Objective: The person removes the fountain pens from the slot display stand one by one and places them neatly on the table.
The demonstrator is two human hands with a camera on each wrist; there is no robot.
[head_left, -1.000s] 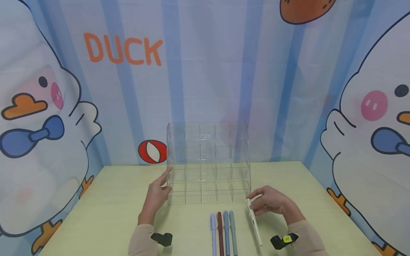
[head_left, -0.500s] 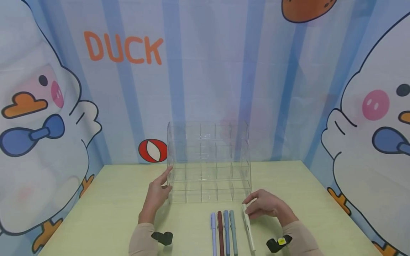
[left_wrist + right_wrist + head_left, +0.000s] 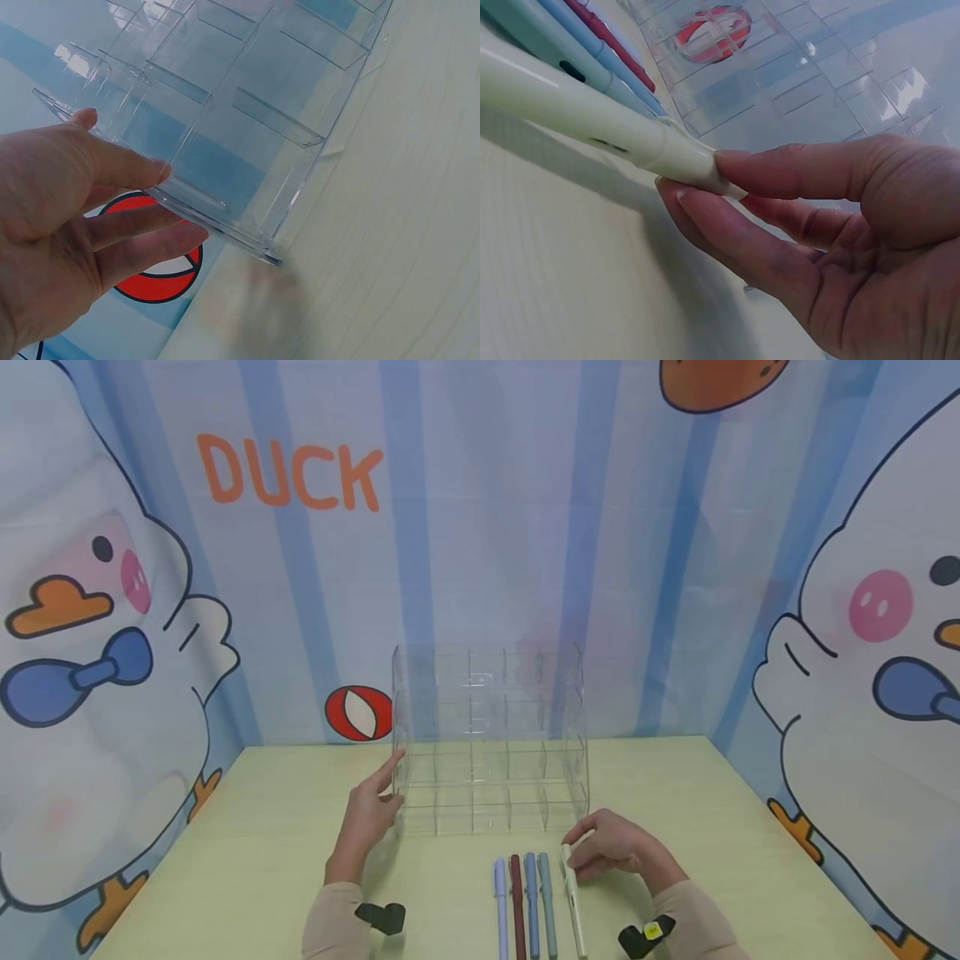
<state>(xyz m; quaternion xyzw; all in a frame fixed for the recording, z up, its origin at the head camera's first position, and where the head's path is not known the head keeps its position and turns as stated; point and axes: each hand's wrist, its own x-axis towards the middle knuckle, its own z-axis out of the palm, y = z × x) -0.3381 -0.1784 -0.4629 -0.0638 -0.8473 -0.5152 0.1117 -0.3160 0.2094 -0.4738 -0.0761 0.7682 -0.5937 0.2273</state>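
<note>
A clear compartmented rack [image 3: 491,784] stands upright at the middle of the table. My left hand [image 3: 365,818] holds its left side panel, thumb on one face and fingers on the other, as the left wrist view shows. With thumb and fingertips my right hand [image 3: 621,850] pinches a white pen [image 3: 574,906] near its upper end. In the right wrist view that pen is over the table beside a row of pens. From left to right lie a lavender pen [image 3: 501,902], a dark red pen [image 3: 517,906], a blue pen [image 3: 532,902] and a grey-green pen [image 3: 548,902].
The pale wooden table [image 3: 285,827] extends to both sides of the rack. Behind it hangs a striped blue backdrop [image 3: 487,527] printed with ducks and a red ball [image 3: 358,713]. Black wrist mounts [image 3: 382,918] are on both sleeves.
My right hand has moved the white pen left and toward me, closer to the grey-green pen, turning it more in line with the row. The left hand stays on the rack.
</note>
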